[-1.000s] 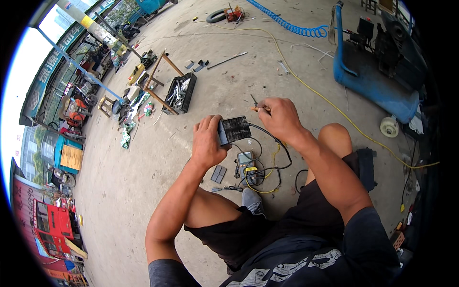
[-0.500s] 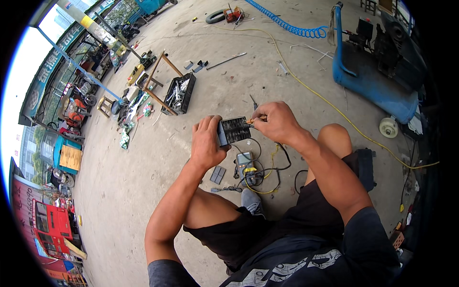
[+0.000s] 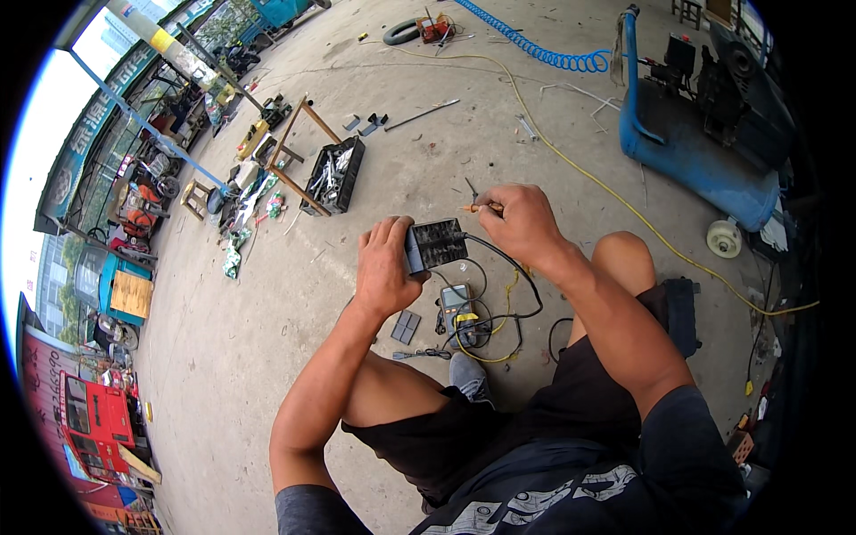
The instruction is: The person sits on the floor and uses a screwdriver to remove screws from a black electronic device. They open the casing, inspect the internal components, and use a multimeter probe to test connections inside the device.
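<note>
My left hand (image 3: pixel 385 263) is closed around the side of a black ribbed box (image 3: pixel 439 245) with a cable leaving its right end. Just above and right of it, my right hand (image 3: pixel 515 218) grips a small tool (image 3: pixel 481 208), apparently an orange-handled screwdriver, held apart from the box. Below the box on the concrete lie a handheld meter (image 3: pixel 456 303) with a screen, tangled black and yellow leads (image 3: pixel 508 352) and a flat grey segmented piece (image 3: pixel 406 327).
A crate of tools (image 3: pixel 334 174) and wooden frame (image 3: pixel 305 107) stand ahead-left. A blue compressor (image 3: pixel 687 178) stands right, a coiled hose (image 3: pixel 562 55) beside it. A yellow cord (image 3: pixel 615 196) crosses the floor. A dark case (image 3: pixel 682 321) lies by my right knee.
My right hand went down to the box's right end half a second ago and has since lifted up and away with the tool. My left hand and the box barely moved.
</note>
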`<action>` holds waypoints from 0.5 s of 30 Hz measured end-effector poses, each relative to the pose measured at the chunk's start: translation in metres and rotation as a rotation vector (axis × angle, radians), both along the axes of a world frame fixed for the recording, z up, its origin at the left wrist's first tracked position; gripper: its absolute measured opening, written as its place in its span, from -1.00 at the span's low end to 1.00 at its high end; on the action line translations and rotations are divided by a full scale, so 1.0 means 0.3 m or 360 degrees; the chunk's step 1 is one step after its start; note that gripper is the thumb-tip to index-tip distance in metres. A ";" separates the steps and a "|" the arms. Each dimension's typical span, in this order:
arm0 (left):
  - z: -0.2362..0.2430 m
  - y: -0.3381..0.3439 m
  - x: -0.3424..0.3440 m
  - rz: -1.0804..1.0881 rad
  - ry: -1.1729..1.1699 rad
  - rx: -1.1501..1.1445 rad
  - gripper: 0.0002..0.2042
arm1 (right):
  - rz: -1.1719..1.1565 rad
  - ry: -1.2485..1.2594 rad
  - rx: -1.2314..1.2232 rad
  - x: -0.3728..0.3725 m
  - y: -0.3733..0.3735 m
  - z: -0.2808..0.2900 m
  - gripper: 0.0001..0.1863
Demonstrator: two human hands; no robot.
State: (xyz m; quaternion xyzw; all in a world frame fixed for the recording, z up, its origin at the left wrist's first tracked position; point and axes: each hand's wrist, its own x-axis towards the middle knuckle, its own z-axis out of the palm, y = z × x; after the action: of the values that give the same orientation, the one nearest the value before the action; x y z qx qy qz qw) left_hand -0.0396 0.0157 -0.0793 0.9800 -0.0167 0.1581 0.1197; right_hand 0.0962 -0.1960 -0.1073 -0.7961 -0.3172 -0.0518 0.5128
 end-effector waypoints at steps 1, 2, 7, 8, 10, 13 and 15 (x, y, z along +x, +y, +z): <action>0.000 0.001 0.000 -0.0006 -0.0005 -0.0003 -0.18 | 0.0012 0.0039 -0.0004 0.001 -0.004 0.009 -0.79; 0.000 0.003 -0.001 -0.0012 -0.0010 -0.0006 -0.19 | 0.0025 0.0078 -0.0008 0.002 -0.009 0.021 -0.79; 0.000 0.004 0.003 -0.0001 -0.0003 -0.0004 -0.19 | 0.0170 0.0072 -0.0034 0.002 -0.007 -0.003 -0.79; -0.001 0.005 0.003 -0.0001 -0.0006 -0.0001 -0.18 | 0.0202 0.0059 -0.0054 0.002 -0.003 -0.011 -0.79; -0.004 0.008 0.004 -0.0006 -0.0020 0.0001 -0.18 | 0.0215 0.0057 -0.0083 0.000 0.001 -0.013 -0.79; -0.003 0.007 0.003 0.0002 -0.0007 -0.0002 -0.18 | 0.0137 0.0092 -0.0111 0.000 0.000 -0.003 -0.80; 0.002 0.004 0.000 0.0014 0.0014 -0.0009 -0.18 | 0.0058 0.0124 -0.0128 0.011 -0.009 0.003 -0.80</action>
State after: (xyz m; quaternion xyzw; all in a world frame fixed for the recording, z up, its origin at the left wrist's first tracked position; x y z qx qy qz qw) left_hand -0.0394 0.0169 -0.0787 0.9804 -0.0114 0.1543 0.1220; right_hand 0.0995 -0.1988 -0.1064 -0.8115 -0.3133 0.0015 0.4933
